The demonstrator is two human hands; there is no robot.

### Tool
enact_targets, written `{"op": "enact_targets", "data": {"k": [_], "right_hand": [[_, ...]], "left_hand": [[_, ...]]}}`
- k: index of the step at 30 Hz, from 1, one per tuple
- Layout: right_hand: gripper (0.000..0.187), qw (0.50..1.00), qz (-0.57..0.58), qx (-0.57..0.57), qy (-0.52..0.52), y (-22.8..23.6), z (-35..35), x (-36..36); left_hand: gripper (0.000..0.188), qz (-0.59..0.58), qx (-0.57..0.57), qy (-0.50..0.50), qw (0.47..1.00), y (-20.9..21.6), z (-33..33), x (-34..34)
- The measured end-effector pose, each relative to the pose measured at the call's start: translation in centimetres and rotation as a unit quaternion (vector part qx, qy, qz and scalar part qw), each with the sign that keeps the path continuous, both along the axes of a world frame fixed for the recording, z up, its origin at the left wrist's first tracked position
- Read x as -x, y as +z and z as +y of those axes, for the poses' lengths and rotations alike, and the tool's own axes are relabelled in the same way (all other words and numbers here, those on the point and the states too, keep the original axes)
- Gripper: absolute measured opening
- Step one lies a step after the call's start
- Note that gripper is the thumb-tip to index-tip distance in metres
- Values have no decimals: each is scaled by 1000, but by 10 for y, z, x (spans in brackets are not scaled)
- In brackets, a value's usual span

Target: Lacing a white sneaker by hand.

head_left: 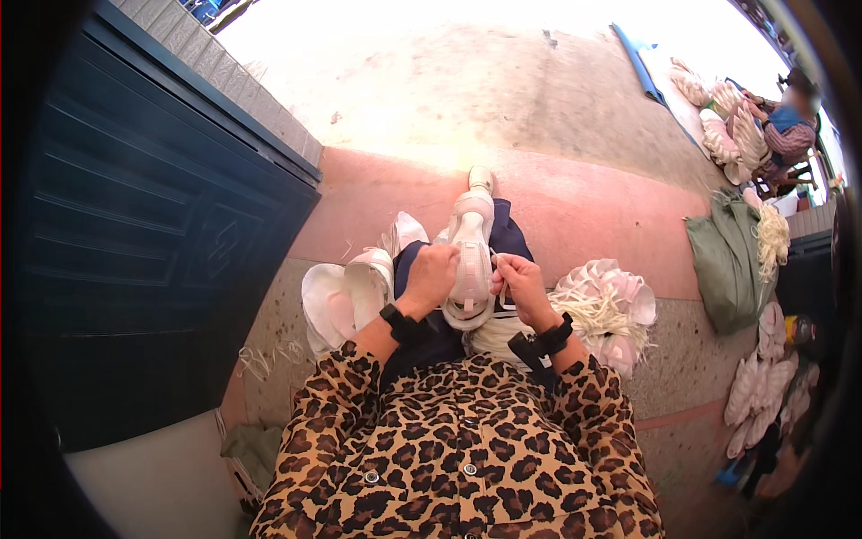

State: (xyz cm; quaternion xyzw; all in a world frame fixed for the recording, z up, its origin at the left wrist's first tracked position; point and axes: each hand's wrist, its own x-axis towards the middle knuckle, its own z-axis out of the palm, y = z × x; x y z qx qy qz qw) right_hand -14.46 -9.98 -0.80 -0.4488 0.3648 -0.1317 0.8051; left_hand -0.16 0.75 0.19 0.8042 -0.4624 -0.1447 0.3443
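A pale white-and-pink shoe upper (473,260) lies lengthwise in front of me over my dark-trousered lap, its toe pointing away. My left hand (434,277) is closed at its left edge, the fingertips partly hidden against it. On the opposite edge my right hand (521,283) pinches a cream shoelace (505,292), part of which hangs below the fingers. A bundle of cream laces (602,310) rests on a heap of shoe uppers (633,296) by my right wrist. More shoe uppers (346,301) stand to the left of my knee.
A dark blue metal door (153,234) borders the left side. On the right are a green sack (732,260) with laces on it and stacked uppers (759,395). Farther back a person (790,130) sits beside more uppers (732,135). Loose lace pieces (269,359) lie on the floor.
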Motion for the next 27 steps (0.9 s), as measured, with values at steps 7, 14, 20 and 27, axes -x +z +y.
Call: {"op": "enact_targets", "data": {"k": [7,14,20,27], "right_hand": [[22,963,63,250,82,-40,-25,-29],[24,880,107,456,79,-40,-25,-30],[21,881,161,437,84,-34,-20,-34],[21,892,139,426,67,-46,-22,-43]], "left_hand": [[26,-20,-146,0,989,-20,-34,-11],[32,-1,-143,0,990,-29,-42,-21],[26,43,-129,23,990,-31,-42,-19],[24,82,-95,35,991,-30,-40,-18]]}}
